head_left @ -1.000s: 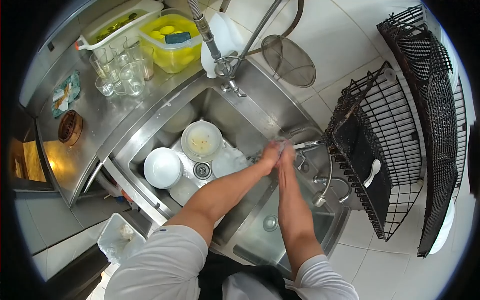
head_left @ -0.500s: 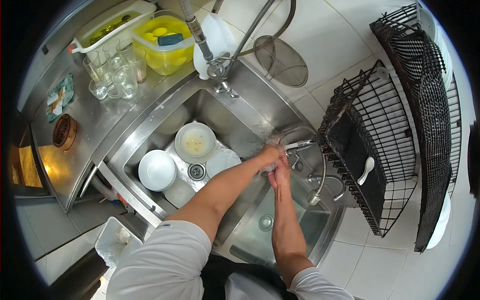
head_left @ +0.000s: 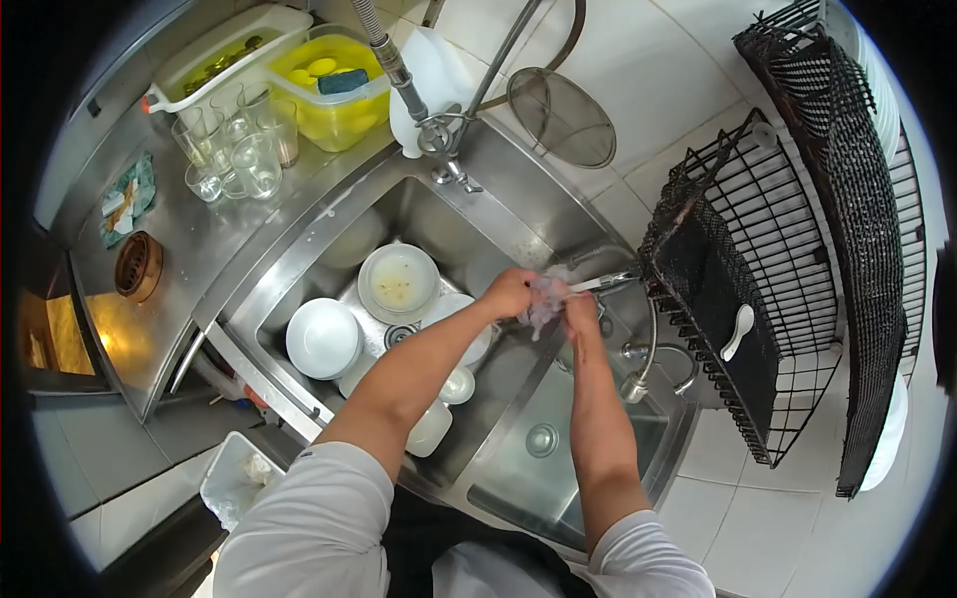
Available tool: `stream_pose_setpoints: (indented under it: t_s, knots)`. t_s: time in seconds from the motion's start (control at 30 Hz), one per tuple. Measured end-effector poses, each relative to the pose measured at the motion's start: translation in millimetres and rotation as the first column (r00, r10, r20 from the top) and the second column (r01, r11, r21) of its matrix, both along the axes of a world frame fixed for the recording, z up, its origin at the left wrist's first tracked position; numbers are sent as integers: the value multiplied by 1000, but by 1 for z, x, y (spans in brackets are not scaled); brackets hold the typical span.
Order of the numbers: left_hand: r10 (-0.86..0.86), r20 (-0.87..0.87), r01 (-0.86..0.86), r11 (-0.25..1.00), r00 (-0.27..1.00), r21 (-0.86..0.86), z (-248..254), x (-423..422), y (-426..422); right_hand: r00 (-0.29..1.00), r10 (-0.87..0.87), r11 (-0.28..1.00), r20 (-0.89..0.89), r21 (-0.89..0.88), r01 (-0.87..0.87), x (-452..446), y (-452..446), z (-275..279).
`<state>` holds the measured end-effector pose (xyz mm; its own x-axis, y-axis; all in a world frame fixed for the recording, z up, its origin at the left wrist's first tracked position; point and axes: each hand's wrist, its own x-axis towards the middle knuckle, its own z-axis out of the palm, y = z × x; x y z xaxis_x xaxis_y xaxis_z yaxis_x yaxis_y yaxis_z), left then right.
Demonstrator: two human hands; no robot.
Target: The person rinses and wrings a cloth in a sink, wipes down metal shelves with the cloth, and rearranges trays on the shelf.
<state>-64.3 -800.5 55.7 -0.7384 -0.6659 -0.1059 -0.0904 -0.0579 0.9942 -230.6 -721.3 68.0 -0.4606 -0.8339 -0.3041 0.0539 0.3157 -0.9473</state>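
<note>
Both my hands are over the divider between the two sinks, close to the running tap (head_left: 603, 283). Between them is a pale purplish, net-like bundle (head_left: 544, 302), wet and blurred by splashing water. My left hand (head_left: 506, 294) grips its left side with bent fingers. At its right side, my right hand (head_left: 580, 317) is closed on it too, its fingertips partly hidden. Below my left forearm, the left sink (head_left: 389, 204) holds a white bowl (head_left: 325, 339), a bowl with cloudy liquid and food bits (head_left: 399, 279), a plate (head_left: 469, 324) and smaller white dishes (head_left: 430, 429).
Black wire racks (head_left: 773, 249) hang at right, with a white spoon (head_left: 738, 332). Glasses (head_left: 256, 164), a yellow tub (head_left: 334, 115) and a white tub (head_left: 214, 65) stand on the left counter. A hose sprayer (head_left: 404, 90) hangs above; a strainer (head_left: 561, 118) is on the wall.
My hands have moved apart, the left one leftward, and the pale bundle shows between them. Small white dishes near my left forearm have come into sight. The view has shifted slightly.
</note>
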Motion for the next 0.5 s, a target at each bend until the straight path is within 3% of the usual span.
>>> stream_pose_setpoints:
  t_s: [0.07,0.17,0.2,0.27,0.37,0.47,0.5]
  knots:
    - [39,-148,-24,994,988,105,-8,8,-8,969,-135,983,208,-98,158,-4,5,4]
    - [143,-56,-151,968,988,-203,-21,20,-20,881,-252,940,400,-115,322,10,8,17]
    - [111,31,-101,967,993,-233,-22,22,-19,853,-284,926,438,-105,362,14,10,22]
    - [62,204,-1,959,977,-285,-18,29,-20,895,-117,972,431,-136,192,20,9,33]
    - [25,-90,-45,972,996,-232,-6,23,2,883,50,982,466,-187,42,27,5,35]
    - [-138,22,139,989,990,-42,-10,11,-7,862,102,971,497,-239,23,20,2,36]
    - [-146,85,155,981,986,-112,-5,14,-8,857,105,966,505,-256,33,14,4,33]
